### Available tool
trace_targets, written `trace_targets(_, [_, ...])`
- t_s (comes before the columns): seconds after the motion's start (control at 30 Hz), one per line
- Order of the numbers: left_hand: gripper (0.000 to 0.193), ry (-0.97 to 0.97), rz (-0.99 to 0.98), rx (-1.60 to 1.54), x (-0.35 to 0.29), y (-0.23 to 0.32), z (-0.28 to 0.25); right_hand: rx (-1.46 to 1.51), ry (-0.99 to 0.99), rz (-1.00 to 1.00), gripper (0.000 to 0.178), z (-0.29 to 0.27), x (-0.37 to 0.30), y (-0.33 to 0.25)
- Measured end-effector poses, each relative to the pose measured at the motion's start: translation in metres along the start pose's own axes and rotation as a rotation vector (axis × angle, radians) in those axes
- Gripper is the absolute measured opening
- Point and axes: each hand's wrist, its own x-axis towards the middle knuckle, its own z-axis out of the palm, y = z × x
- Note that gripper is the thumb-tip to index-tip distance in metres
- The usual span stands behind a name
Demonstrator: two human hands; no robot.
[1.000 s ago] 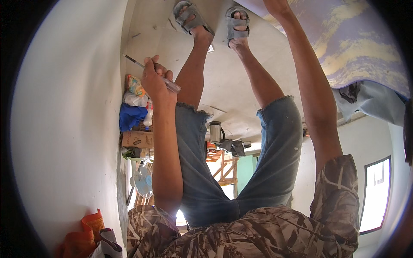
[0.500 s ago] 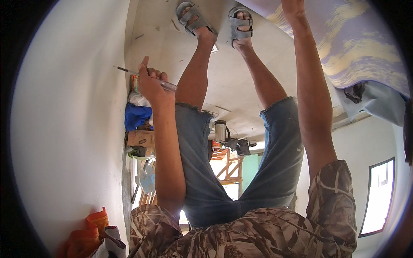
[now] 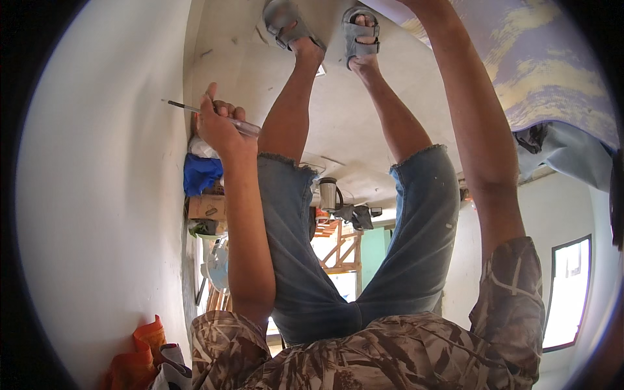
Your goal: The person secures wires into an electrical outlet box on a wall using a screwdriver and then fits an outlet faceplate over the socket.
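Note:
My left hand (image 3: pixel 220 130) is raised beside the white wall, its fingers wrapped round a screwdriver (image 3: pixel 248 129). The see-through handle sticks out on the right of the fist, and the thin shaft with a dark tip points left at the wall. One finger stretches upward along the grip. My right forearm (image 3: pixel 478 110) reaches up and over the floor, close to a purple and yellow patterned sheet or mat (image 3: pixel 539 71). Past the upper picture edge the right hand is cut off, so what it touches is hidden.
The white wall (image 3: pixel 97 182) runs along my left. Below me are my sandals (image 3: pixel 361 42) on the pale floor (image 3: pixel 260 78). Behind my legs stand a metal jug (image 3: pixel 329 194) and dark cloth (image 3: pixel 356 216). A blue bag (image 3: pixel 202 174) and a cardboard box (image 3: pixel 208 207) lie by the wall.
My left hand and the screwdriver have shifted slightly left. My right forearm has swung with its wrist up and leftward, taking the hand out of the picture.

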Motion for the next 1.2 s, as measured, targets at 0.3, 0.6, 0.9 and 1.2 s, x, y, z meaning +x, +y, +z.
trace_targets(0.3, [0.033,0.04,0.015,-0.033,0.003,-0.002,0.0,0.066,0.137,-0.074,0.047,-0.02,0.006,0.009])
trace_targets(0.6, [0.032,0.053,0.013,-0.004,0.001,-0.002,0.004,0.29,0.304,-0.033,0.048,-0.035,-0.02,0.047])
trace_targets(0.9, [0.034,0.097,0.208,0.094,-0.016,0.008,0.015,0.137,0.333,0.054,0.053,-0.038,-0.018,0.012])
trace_targets(1.2, [0.033,0.067,0.163,0.098,-0.013,0.005,0.011,0.882,0.051,0.236,0.054,-0.036,-0.024,0.024])
